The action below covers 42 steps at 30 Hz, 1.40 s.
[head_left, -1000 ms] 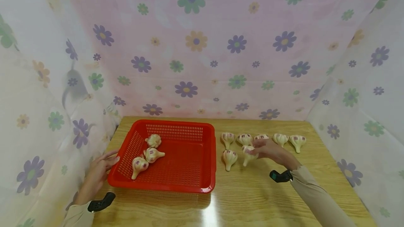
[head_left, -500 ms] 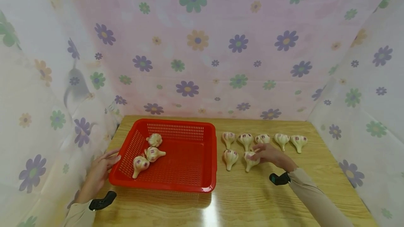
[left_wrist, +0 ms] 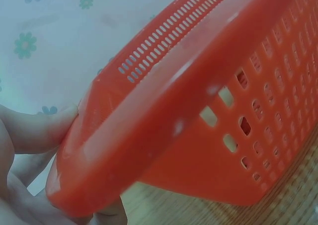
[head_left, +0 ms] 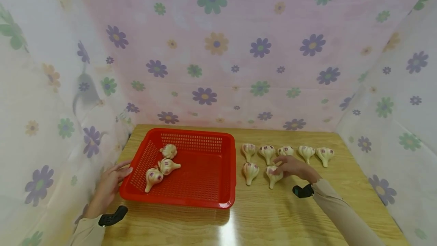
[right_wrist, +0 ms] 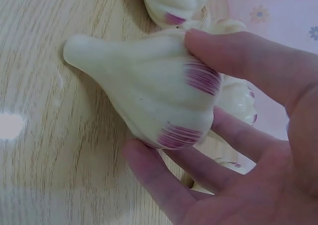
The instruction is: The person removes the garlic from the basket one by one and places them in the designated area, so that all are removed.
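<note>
Right wrist: right hand (head_left: 296, 167) is pinching a garlic bulb (right_wrist: 144, 91), stem (right_wrist: 82, 52) pointing away, perhaps lifted; left hand (head_left: 108, 183) is gripping the basket (head_left: 177, 201).

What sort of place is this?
Probably a small staged recording booth: flower-print sheeting hangs on three sides of a wood-grain table, and two black wrist-worn devices are in view.

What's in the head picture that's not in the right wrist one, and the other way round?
Only the head view shows the left hand at the red basket and three garlic bulbs inside. Only the right wrist view shows the palm of the right hand and thin purple lines on the held garlic bulb. Both show that bulb, other bulbs near it, the wooden table and flowery cloth.
</note>
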Each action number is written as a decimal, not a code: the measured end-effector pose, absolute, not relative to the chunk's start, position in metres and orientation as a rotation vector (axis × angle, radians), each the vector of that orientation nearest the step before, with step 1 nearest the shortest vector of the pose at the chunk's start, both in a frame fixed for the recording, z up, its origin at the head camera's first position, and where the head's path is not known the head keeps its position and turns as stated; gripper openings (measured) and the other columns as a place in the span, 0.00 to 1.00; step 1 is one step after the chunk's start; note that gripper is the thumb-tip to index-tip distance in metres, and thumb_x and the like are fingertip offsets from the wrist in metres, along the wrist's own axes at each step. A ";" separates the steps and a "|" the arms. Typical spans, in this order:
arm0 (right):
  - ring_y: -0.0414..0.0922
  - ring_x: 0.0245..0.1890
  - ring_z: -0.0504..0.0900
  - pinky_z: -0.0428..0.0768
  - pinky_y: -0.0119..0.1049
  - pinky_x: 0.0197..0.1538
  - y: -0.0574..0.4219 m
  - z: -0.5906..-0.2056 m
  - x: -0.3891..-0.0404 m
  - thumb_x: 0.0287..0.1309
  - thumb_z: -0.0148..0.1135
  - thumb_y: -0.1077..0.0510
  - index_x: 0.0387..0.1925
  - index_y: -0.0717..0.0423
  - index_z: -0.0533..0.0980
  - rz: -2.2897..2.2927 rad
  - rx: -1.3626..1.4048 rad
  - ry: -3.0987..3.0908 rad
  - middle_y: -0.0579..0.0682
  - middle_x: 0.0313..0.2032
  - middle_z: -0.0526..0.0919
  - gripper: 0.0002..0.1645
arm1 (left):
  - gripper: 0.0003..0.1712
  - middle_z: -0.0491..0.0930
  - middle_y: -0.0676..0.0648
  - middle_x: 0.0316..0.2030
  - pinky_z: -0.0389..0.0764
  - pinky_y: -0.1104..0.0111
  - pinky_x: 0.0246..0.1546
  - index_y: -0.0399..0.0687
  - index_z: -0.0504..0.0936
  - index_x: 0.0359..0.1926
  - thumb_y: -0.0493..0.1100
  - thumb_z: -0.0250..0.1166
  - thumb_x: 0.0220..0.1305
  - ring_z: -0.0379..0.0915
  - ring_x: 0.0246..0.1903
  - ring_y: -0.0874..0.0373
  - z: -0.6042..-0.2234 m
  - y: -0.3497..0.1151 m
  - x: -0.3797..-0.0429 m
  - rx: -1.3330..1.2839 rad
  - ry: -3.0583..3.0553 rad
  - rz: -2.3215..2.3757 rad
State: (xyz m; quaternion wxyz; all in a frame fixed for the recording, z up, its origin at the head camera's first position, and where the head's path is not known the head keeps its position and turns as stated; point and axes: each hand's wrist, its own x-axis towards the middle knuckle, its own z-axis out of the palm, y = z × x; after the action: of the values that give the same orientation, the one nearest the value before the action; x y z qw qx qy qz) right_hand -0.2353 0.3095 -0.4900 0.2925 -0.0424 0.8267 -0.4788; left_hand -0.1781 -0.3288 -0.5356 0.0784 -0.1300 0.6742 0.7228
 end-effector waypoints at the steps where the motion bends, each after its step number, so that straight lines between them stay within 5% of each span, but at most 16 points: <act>1: 0.54 0.46 0.78 0.76 0.53 0.49 0.310 -0.490 -0.235 0.53 0.68 0.57 0.62 0.73 0.61 -1.264 -0.110 2.205 0.70 0.58 0.66 0.41 | 0.30 0.79 0.58 0.45 0.80 0.63 0.43 0.54 0.70 0.64 0.49 0.65 0.61 0.78 0.43 0.60 -0.530 -0.326 -0.176 -0.376 2.020 2.153; 9: 0.53 0.44 0.79 0.78 0.51 0.47 0.308 -0.492 -0.234 0.51 0.69 0.57 0.60 0.72 0.65 -1.197 -0.090 2.264 0.67 0.53 0.72 0.38 | 0.35 0.74 0.55 0.50 0.79 0.63 0.45 0.48 0.64 0.68 0.49 0.63 0.62 0.75 0.45 0.59 -0.504 -0.312 -0.167 -0.438 2.026 2.100; 17: 0.54 0.43 0.79 0.79 0.51 0.44 0.304 -0.491 -0.232 0.53 0.69 0.54 0.58 0.71 0.65 -1.156 -0.099 2.340 0.69 0.52 0.73 0.37 | 0.31 0.77 0.57 0.48 0.80 0.63 0.44 0.57 0.70 0.64 0.50 0.66 0.60 0.76 0.45 0.59 -0.528 -0.326 -0.176 -0.412 1.976 2.162; 27: 0.56 0.45 0.77 0.79 0.50 0.42 0.301 -0.490 -0.230 0.52 0.69 0.45 0.57 0.74 0.64 -1.139 -0.173 2.370 0.75 0.54 0.67 0.44 | 0.35 0.73 0.58 0.47 0.78 0.65 0.46 0.45 0.57 0.70 0.45 0.59 0.66 0.75 0.43 0.62 -0.486 -0.301 -0.164 -0.508 1.992 2.080; 42: 0.59 0.50 0.75 0.77 0.54 0.46 0.300 -0.490 -0.223 0.55 0.67 0.56 0.61 0.75 0.60 -1.230 -0.082 2.381 0.72 0.59 0.65 0.41 | 0.29 0.77 0.62 0.40 0.79 0.66 0.43 0.47 0.64 0.66 0.43 0.60 0.66 0.76 0.41 0.63 -0.487 -0.303 -0.163 -0.485 1.961 2.148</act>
State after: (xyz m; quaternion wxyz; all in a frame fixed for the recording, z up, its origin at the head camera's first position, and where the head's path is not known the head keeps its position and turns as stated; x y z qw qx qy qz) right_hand -0.2232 0.2999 -0.4900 0.2281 -0.0298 0.8646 -0.4468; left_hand -0.1630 -0.3027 -0.4865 0.0965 -0.1638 0.6619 0.7251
